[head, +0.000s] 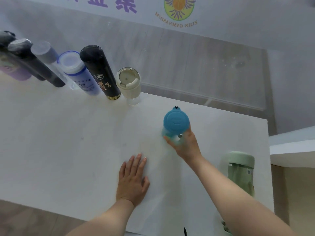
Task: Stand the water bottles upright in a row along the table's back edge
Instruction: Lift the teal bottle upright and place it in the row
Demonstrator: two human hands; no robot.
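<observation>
Several bottles stand upright in a row along the back edge of the white table [68, 142]: dark ones at far left, a blue-and-white bottle [76, 72], a tall black bottle [99, 72] and a cream-lidded bottle [128, 82]. My right hand [185, 145] is wrapped around a clear bottle with a blue lid [176, 121], which is upright, right of the row and nearer to me. My left hand [133, 178] lies flat on the table, fingers apart, holding nothing. A pale green bottle [240, 169] stands near the table's right edge, partly behind my right forearm.
A glass wall with purple lettering and a round logo [179, 7] runs behind the table. A white ledge [293, 147] adjoins the table's right side. Wood floor shows past the near left edge.
</observation>
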